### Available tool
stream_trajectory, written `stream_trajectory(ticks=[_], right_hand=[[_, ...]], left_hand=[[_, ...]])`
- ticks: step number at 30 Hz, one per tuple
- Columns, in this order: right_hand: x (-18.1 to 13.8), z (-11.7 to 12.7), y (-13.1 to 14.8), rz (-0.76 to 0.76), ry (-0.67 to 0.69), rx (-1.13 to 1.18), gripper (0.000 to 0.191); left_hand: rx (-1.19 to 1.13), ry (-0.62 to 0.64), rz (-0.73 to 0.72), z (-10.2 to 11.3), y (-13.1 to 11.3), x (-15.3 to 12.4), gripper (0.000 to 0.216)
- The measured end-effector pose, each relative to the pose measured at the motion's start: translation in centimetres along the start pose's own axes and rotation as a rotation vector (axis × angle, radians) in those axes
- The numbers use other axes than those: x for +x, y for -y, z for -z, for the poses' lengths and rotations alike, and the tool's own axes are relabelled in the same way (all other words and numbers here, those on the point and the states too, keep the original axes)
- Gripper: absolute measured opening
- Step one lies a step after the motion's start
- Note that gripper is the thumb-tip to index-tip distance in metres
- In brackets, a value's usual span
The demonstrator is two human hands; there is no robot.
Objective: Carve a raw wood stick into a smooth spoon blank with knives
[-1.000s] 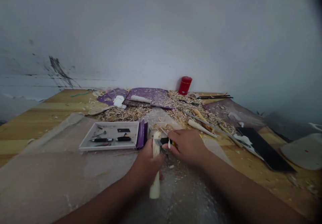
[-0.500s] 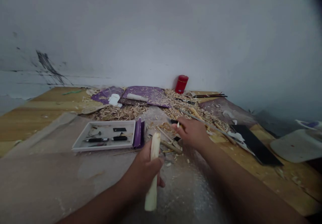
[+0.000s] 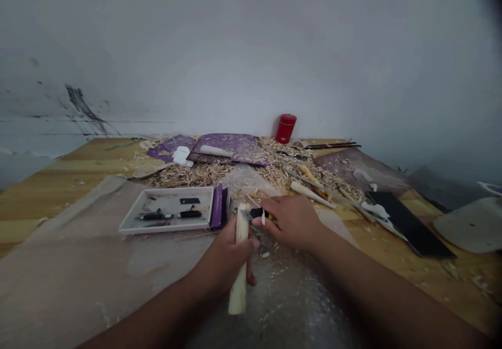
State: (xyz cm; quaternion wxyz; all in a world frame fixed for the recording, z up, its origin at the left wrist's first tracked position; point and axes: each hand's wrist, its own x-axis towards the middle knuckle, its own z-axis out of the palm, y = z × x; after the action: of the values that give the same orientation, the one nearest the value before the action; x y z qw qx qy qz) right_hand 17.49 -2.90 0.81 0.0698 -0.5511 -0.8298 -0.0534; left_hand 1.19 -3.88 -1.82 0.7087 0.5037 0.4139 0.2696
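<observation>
My left hand (image 3: 227,255) is wrapped round a pale peeled wooden stick (image 3: 240,286), held nearly upright over a clear plastic sheet (image 3: 290,307). The stick's top end shows above my fist and its lower end below it. My right hand (image 3: 292,221) is closed on a small carving knife (image 3: 253,214) with a black and yellow handle. The short blade points left and touches the top of the stick. Small wood chips lie on the sheet just beside both hands.
A white tray (image 3: 131,226) with several small tools lies left of my hands, purple packaging (image 3: 219,213) at its right side. Wood shavings (image 3: 204,174), loose sticks, a red can (image 3: 286,128), a black slab (image 3: 410,229) and a white object (image 3: 470,229) sit further back and right on the wooden table (image 3: 47,187).
Half a second ago my right hand had swung the knife away to the far right; it is now back with the blade against the stick's top. My left hand has kept its grip.
</observation>
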Motion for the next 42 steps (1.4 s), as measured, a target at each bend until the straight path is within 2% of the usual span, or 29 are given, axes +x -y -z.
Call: stream_trajectory(ticks=[6,16,18,21,22,23,26,31,35,42], right_hand=[[0.0,0.2,0.1,0.021,-0.012,-0.006,0.050],[-0.2,0.3,0.6,0.028,0.028,-0.014,0.051],[0.2,0.3,-0.5,-0.041,0.027,-0.029,0.052],[0.7,0.4,-3.2,-0.353,-0.007,-0.104,0.053],[0.7,0.5,-4.0,-0.432,-0.032,-0.108,0.053],[0.7,0.5,-4.4,-0.439,-0.060,-0.086,0.054],[0.4,0.7,-3.8,-0.287,-0.068,-0.005,0.051],[-0.2,0.6,-0.7,-0.050,-0.021,0.057,0.048],[-0.4,0.6,-0.2,0.016,-0.023,0.044,0.048],[-0.5,0.3,0.4,0.051,-0.026,0.025,0.047]], left_hand=[[0.088,-0.049,0.045,-0.2,-0.4,-0.3,0.028],[0.135,-0.050,0.056,-0.2,-0.7,-0.4,0.030],[0.153,-0.040,0.063,-0.6,-0.9,-1.0,0.029],[0.169,0.029,0.047,-1.2,-1.1,-2.1,0.031],[0.148,0.059,0.038,-1.3,-1.1,-2.4,0.031],[0.118,0.050,0.047,-1.4,-1.1,-2.5,0.026],[0.039,0.023,0.023,-0.9,-1.1,-2.2,0.014],[0.010,0.008,0.026,-0.2,-1.4,-1.4,0.017],[0.031,-0.033,0.046,-0.3,-1.8,-1.3,0.028],[0.107,-0.007,0.080,-0.4,-1.9,-1.2,0.032]])
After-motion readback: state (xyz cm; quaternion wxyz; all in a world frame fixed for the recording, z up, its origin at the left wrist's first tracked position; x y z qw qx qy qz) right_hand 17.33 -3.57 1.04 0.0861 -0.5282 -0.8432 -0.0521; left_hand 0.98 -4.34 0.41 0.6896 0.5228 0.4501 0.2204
